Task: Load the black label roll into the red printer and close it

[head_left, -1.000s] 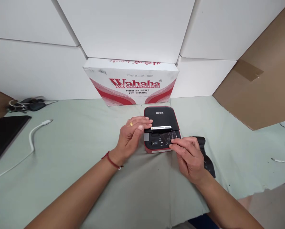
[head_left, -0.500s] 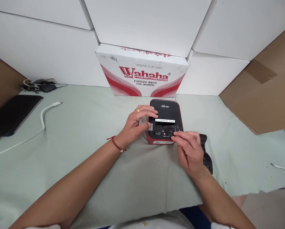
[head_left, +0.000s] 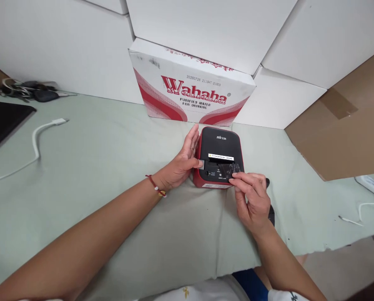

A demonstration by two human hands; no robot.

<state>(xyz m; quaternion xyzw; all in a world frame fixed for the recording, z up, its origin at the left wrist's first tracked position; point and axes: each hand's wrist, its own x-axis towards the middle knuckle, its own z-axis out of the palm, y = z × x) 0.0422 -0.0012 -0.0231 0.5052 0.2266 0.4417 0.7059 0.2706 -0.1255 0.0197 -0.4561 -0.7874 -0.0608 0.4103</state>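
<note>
A small label printer [head_left: 221, 144] with a black top and red sides rests on the pale green cloth. My left hand [head_left: 187, 163] braces its left side, fingers stretched along the wall and thumb on the grey latch [head_left: 201, 164]. Below a white warning strip [head_left: 220, 157] runs a dark slot across the top. My right hand [head_left: 252, 196] is closed at the printer's lower right corner. Between its fingertips it pinches a thin, shiny see-through film [head_left: 230, 169], which lies over the top near the slot.
A Wahaha water carton [head_left: 193, 90] stands right behind the printer, against white boxes [head_left: 199, 25]. Something black [head_left: 271, 214] is partly hidden by my right wrist. Keys [head_left: 33, 90], a black tablet-like slab [head_left: 5, 123] and a white cable [head_left: 36, 142] lie left; a brown cardboard panel [head_left: 337, 125] rises right.
My left hand has shifted from the printer's top to its left side, its thumb now on the grey latch. My right hand keeps its pinch on the film. The camera view has turned slightly.
</note>
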